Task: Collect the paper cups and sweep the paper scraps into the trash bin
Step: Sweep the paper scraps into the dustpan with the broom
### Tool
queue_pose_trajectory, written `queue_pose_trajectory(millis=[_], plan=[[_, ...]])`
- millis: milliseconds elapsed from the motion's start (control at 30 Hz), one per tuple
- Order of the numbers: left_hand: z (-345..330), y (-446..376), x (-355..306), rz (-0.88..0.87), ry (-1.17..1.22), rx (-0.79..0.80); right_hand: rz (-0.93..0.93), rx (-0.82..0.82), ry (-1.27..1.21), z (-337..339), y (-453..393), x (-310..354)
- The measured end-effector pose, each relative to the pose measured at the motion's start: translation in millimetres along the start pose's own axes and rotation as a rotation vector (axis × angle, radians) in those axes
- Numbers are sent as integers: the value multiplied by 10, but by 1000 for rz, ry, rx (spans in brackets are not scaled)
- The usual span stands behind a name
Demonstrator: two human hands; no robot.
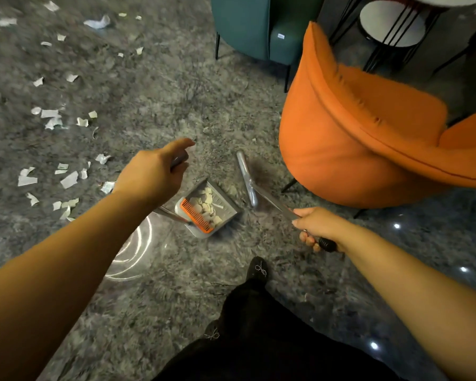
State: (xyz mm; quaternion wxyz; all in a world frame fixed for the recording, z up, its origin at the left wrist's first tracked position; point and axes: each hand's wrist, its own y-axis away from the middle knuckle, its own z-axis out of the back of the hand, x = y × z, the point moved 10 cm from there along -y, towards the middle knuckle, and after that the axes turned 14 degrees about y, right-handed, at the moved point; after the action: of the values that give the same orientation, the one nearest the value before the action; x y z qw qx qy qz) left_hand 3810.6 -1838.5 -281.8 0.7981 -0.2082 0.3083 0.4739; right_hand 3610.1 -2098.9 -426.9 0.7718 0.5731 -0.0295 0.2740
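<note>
The left hand (154, 174) reaches out at the centre of the frame, fingers curled round the top of a grey handle (179, 160); most of that handle is hidden under the hand, so how firmly it grips is hard to make out. Just below and right of it sits the dustpan (230, 213), grey with an orange comb edge (195, 215), and a small heap of paper scraps (208, 202) lies inside it. The right hand (318, 229), lower right of centre, is clamped on the broom handle (275, 206), whose black end pokes out behind the fingers. The broom (246, 180) head lies on the grey carpet (176, 78) just right of the dustpan, its bristles a dark blur.

More torn paper (50, 116) is scattered across the left side of the frame, smeared by motion. A shiny round rim (134, 257) shows beneath the left forearm, partly covered; what it is I cannot tell. An orange chair (355, 149) fills the right, cut off by the edge, with a teal chair (253, 26) behind it at the top. A dark-clothed leg and shoe (257, 270) stand at the bottom.
</note>
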Motion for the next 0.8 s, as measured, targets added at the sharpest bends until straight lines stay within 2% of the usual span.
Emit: queue_pose_trajectory(millis=[167,367,600,800], plan=[[-294,-513,71,-5,-49,99,1,20,98,470,-441,327],[-265,-846,232,0,-52,113,-34,41,151,698,-915,513],[-174,-1001,370,11,-81,112,-35,69,219,600,-1221,762],[-175,-1091,383,-39,-85,119,-43,186,316,199,-991,844]])
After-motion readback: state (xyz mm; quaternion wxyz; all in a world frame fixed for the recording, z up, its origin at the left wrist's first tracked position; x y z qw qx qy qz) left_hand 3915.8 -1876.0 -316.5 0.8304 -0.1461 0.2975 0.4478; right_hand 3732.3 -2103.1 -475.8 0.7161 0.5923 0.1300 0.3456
